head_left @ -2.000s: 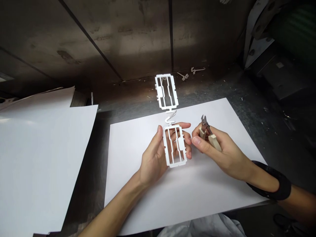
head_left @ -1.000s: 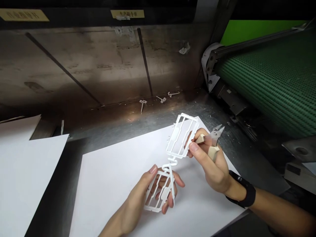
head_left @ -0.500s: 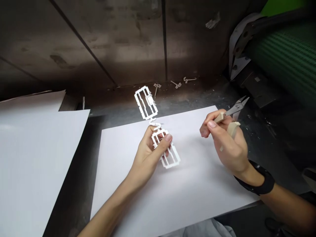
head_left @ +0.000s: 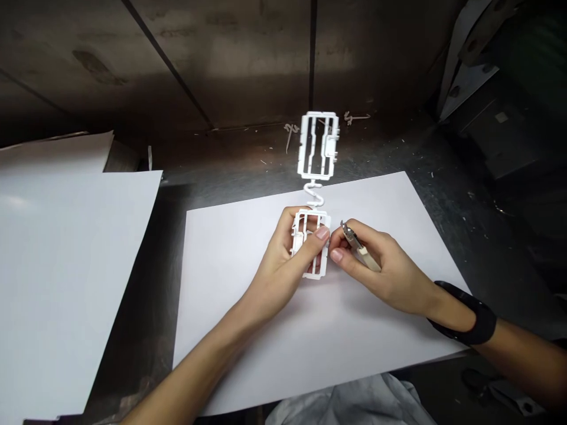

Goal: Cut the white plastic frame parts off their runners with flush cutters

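Note:
My left hand (head_left: pixel 287 265) grips the lower frame of a white moulded plastic part (head_left: pixel 313 192), its thumb across the front. The part is two slotted rectangular frames joined by an S-shaped runner, and its upper frame stands up away from me. Close to the right edge of the lower frame is my right hand (head_left: pixel 390 268), closed around a pair of nippers (head_left: pixel 361 248) with cream handles. Their metal jaws point up and to the left; whether they touch the part I cannot tell. Both hands are above a white sheet (head_left: pixel 248 366).
Several thin runner scraps (head_left: pixel 355 118) lie along the foot of the metal back wall (head_left: pixel 248 65). More white sheets (head_left: pixel 66 283) are stacked at the left on the dark metal table (head_left: pixel 133 307). Machine parts (head_left: pixel 491 136) stand at the far right.
My left hand has brought the plastic part to the right and turned it more upright. My right hand has moved left, close to the part, and the nippers now point toward it. The view has shifted.

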Motion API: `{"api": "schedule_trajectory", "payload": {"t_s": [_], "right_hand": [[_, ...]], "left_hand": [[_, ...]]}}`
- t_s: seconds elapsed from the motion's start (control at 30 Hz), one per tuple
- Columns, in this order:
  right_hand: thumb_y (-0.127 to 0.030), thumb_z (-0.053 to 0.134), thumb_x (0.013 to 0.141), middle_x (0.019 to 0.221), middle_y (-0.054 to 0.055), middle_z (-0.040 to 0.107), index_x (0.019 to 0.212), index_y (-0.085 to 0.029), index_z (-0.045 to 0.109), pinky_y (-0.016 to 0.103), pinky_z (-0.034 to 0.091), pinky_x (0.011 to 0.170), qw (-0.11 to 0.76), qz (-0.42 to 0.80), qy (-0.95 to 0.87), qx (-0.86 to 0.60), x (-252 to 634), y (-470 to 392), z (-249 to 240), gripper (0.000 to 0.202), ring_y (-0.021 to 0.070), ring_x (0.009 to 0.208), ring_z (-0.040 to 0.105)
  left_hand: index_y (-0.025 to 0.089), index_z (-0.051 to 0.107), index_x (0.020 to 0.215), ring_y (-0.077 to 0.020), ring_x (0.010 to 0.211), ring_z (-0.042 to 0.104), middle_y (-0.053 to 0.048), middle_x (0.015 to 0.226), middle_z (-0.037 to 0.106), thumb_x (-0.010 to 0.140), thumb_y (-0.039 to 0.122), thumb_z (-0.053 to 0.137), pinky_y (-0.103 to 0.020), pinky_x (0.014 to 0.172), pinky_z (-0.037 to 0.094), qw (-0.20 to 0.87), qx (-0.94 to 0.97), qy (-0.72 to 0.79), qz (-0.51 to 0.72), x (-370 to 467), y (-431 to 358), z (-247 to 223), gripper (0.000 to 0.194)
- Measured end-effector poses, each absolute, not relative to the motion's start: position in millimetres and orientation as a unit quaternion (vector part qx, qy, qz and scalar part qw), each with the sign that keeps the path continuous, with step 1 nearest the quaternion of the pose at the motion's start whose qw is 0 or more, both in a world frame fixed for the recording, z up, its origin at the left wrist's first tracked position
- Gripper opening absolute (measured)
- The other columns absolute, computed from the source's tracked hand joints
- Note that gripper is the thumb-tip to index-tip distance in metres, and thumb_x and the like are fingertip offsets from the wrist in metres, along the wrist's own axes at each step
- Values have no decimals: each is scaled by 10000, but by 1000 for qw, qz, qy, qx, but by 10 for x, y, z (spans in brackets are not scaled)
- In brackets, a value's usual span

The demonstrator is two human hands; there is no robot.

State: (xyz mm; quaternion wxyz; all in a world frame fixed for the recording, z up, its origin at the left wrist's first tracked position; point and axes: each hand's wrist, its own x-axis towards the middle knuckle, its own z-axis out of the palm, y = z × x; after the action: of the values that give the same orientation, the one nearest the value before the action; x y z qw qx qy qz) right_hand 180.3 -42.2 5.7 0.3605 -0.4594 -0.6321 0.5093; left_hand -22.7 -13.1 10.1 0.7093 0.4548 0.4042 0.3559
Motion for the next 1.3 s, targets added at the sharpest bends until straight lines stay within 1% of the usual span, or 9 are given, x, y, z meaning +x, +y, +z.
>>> {"api": "schedule_trajectory", "payload": {"t_s": [0.33,0.5,0.57,0.67,0.77,0.87,1.0,1.13,1.3], "right_hand": [[-265,634,1134,923,-14,611,1029,-227,634,318,430,778,359,493,-631,-479,1835,-427,43,111,186,829,543],[-272,621,1146,971,1,665,1048,-222,639,323,463,833,371,502,-622,-472,1818,-416,37,112,200,884,608],[-271,605,1153,1002,12,691,1071,-220,644,330,479,853,378,504,-620,-468,1825,-403,48,105,215,928,642],[-272,630,1132,963,12,672,1055,-224,659,325,458,784,377,446,-644,-494,1859,-386,88,95,213,885,621],[-209,646,1083,887,-7,621,993,-218,646,318,417,719,368,380,-676,-512,1889,-381,134,91,181,783,544],[-126,641,1029,856,-23,570,981,-216,625,307,405,699,373,359,-692,-503,1888,-387,144,104,161,747,497],[-29,630,947,870,-26,570,1012,-221,612,302,409,716,376,372,-694,-487,1857,-395,99,204,164,766,507],[-30,625,941,895,-16,592,1023,-224,615,304,417,722,379,387,-690,-481,1841,-391,74,211,173,784,529],[-1,624,880,888,-21,571,1022,-229,603,303,413,729,387,384,-688,-479,1843,-381,71,269,175,782,528]], "left_hand": [[282,560,1204,-124,883,578,-5,1145,566,1084,453,690,-186,700,492,727,437,402,345,-231,-160,101,246],[254,564,1203,-156,972,634,-13,1157,606,1102,417,667,-248,836,538,715,453,406,346,-231,-179,102,218],[236,520,1205,-156,928,664,-27,1202,631,1122,367,629,-285,840,560,704,476,384,360,-235,-180,118,190],[231,448,1206,-132,813,662,-48,1264,652,1141,304,583,-294,770,545,692,506,353,375,-255,-166,159,167],[234,436,1170,-105,720,601,-29,1176,672,1146,315,576,-274,700,481,691,514,355,364,-292,-144,203,164],[239,456,1136,-112,691,584,-4,1049,665,1147,355,574,-277,673,460,706,510,354,341,-330,-135,228,165],[242,497,1160,-125,719,590,-6,1015,654,1147,413,566,-289,706,474,719,506,358,314,-365,-134,226,185],[229,534,1152,-137,719,597,-26,1001,650,1147,447,533,-296,702,479,736,493,346,307,-373,-125,215,218],[210,538,1080,-138,671,596,-36,962,651,1140,471,517,-281,644,455,746,476,345,314,-365,-116,208,269]]}}
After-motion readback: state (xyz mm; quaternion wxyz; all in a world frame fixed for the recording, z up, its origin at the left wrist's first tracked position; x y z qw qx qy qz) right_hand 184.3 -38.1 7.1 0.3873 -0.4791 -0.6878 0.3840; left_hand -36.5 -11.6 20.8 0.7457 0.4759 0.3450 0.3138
